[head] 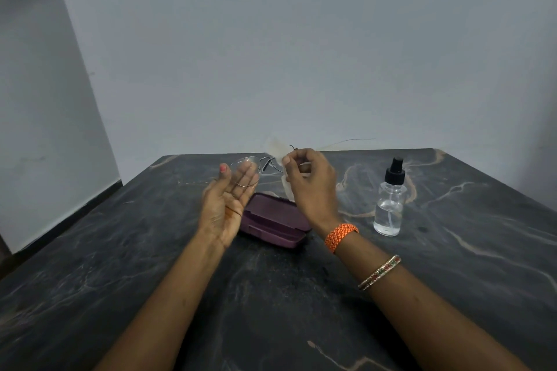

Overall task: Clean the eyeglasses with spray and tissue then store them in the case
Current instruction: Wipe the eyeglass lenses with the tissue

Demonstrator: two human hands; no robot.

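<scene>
the thin rimless wire eyeglasses (pixel 256 167) look light and fragile, best held by the bridge. left hand (pixel 224 205), fingers straight, supports one lens; right hand (pixel 310 187) at its 3 o'clock pinches soft white tissue (pixel 275 149).

eyeglasses (pixel 245 172) and tissue (pixel 277 150) in hands
</scene>
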